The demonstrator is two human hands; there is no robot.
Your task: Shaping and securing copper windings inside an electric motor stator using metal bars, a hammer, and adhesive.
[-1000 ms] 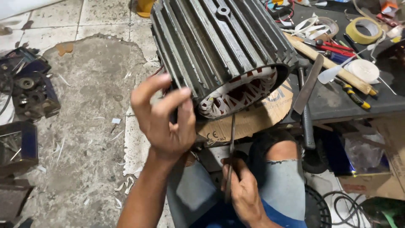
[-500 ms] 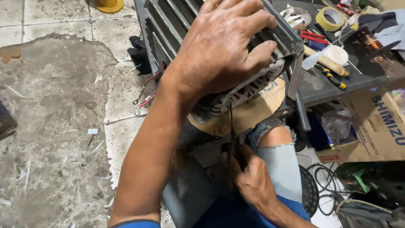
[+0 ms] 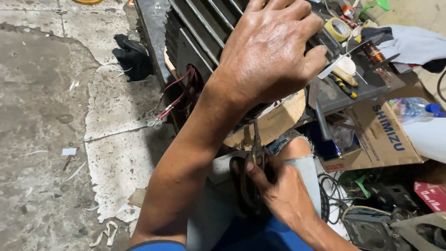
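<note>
My left hand (image 3: 269,51) lies spread over the dark finned metal motor housing (image 3: 195,32), fingers gripping its top near the open end. Red wires (image 3: 179,90) hang out of the housing's side. Below, my right hand (image 3: 278,190) is closed around the black handles of a pair of scissors (image 3: 255,148), whose blades point up toward the underside of the housing. A round wooden block (image 3: 278,118) sits under the housing, above my knee (image 3: 297,148) in torn jeans.
A dark workbench (image 3: 344,88) at right carries a tape roll (image 3: 337,29), a copper wire spool (image 3: 373,52), pliers and small tools. A cardboard box (image 3: 381,135), a plastic bottle (image 3: 413,107), cables and cloth lie at right. Concrete floor with debris at left.
My left hand has come from in front of the housing's open end to rest on top of it. The view has shifted closer. My right hand keeps the scissors below.
</note>
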